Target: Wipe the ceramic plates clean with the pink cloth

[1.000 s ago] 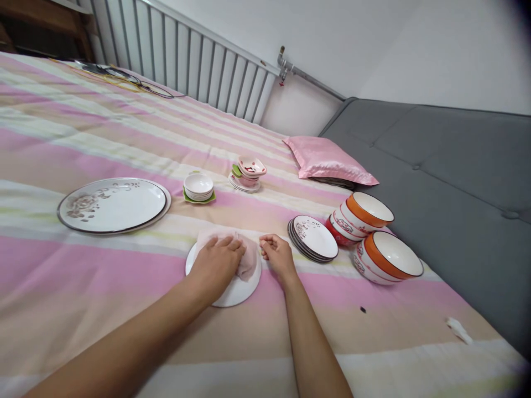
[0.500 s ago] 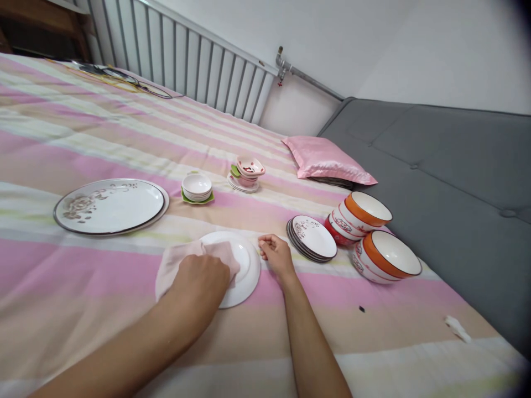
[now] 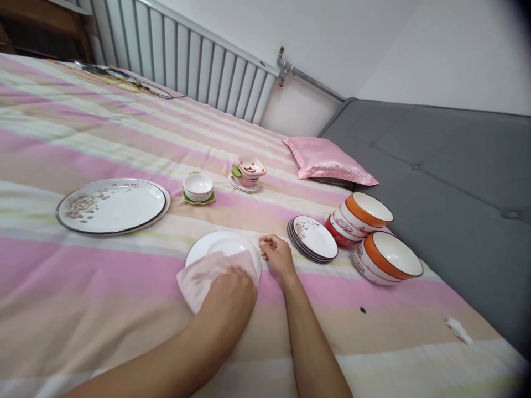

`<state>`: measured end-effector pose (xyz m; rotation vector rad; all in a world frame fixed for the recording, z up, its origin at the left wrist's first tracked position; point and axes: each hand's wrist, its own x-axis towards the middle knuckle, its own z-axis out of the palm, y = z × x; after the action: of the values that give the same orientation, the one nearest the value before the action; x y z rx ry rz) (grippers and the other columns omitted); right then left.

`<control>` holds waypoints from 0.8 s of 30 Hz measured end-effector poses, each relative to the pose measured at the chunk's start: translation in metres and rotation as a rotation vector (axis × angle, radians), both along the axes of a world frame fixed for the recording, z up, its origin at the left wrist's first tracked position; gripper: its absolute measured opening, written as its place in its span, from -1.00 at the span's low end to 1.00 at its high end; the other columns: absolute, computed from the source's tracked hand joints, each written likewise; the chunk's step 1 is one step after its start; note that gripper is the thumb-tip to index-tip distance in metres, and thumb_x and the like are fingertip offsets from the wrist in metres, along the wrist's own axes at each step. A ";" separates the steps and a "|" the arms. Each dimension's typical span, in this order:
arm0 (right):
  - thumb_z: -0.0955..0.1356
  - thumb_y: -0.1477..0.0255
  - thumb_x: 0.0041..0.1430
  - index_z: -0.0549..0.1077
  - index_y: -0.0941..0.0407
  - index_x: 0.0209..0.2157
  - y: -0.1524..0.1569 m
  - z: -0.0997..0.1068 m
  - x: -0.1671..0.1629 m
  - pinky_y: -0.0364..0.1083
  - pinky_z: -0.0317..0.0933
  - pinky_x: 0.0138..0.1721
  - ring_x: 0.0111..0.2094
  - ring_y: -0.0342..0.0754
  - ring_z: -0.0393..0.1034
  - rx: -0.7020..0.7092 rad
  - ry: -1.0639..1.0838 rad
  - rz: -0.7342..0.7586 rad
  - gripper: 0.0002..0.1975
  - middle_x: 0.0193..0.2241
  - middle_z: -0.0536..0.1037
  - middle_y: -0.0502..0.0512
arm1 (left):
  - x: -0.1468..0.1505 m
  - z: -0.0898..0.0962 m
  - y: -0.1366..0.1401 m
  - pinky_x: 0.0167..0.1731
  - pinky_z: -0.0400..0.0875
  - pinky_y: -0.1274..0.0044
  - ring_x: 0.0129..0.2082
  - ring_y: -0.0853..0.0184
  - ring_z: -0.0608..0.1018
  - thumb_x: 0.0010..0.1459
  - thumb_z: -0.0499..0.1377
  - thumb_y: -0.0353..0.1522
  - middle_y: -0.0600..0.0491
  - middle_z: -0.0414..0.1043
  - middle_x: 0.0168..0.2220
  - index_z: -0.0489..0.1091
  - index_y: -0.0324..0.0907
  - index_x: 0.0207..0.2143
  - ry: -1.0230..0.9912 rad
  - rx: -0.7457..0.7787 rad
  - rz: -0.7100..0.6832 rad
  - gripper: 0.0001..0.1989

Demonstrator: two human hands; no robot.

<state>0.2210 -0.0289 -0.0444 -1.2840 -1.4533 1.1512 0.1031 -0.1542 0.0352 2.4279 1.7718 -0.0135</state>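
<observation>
A white plate [image 3: 199, 246] lies on the striped bedspread in front of me. My left hand [image 3: 232, 293] is closed on a pale pink cloth [image 3: 201, 276] and presses it against the near right part of the plate. The cloth spreads left over the plate's near rim. My right hand [image 3: 277, 255] rests at the plate's right edge, its fingers curled in and touching the rim. Just right of that hand is a stack of small dark-rimmed plates [image 3: 315, 237] with a flower print.
Farther left lie oval flowered platters [image 3: 118, 204]. Small white bowls [image 3: 198, 185] and strawberry-patterned dishes [image 3: 251, 166] stand beyond the plate. Orange-rimmed bowls [image 3: 394, 257] are stacked at right, near the grey headboard [image 3: 456, 160]. A pink pillow [image 3: 329, 160] lies behind them.
My left hand has slid right and nearer to me across the plate, dragging the cloth along and uncovering the plate's far left part. My right hand has stayed at the rim.
</observation>
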 end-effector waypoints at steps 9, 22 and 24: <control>0.33 0.36 -0.06 0.45 0.16 -0.37 0.000 -0.004 0.000 -0.22 0.20 -0.57 -0.58 -0.21 0.29 0.018 0.011 0.008 -0.80 -0.55 0.43 -0.03 | -0.008 -0.003 0.019 -0.41 0.40 0.46 -0.23 0.16 0.55 0.10 -0.05 -0.62 -0.20 0.50 -0.25 0.41 -0.36 -0.19 -0.047 0.005 -0.013 -0.70; 0.33 0.37 -0.07 0.44 0.17 -0.37 0.000 -0.001 0.000 -0.21 0.19 -0.56 -0.58 -0.22 0.28 -0.003 0.010 0.012 -0.80 -0.54 0.43 -0.03 | -0.032 -0.006 0.041 -0.13 0.32 0.41 -0.03 0.18 0.45 0.20 -0.06 -0.52 -0.15 0.45 -0.07 0.40 -0.28 -0.12 -0.040 0.050 0.208 -0.70; 0.33 0.37 -0.06 0.44 0.17 -0.37 0.000 -0.001 0.000 -0.21 0.20 -0.56 -0.58 -0.21 0.28 -0.006 0.005 0.011 -0.80 -0.54 0.43 -0.03 | -0.033 -0.001 0.039 -0.19 0.35 0.39 -0.07 0.14 0.47 0.17 -0.08 -0.56 -0.18 0.46 -0.13 0.42 -0.32 -0.17 -0.010 0.037 0.258 -0.69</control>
<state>0.2208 -0.0291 -0.0454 -1.2777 -1.4560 1.1660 0.0703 -0.1151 0.0338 2.1983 2.0833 0.0585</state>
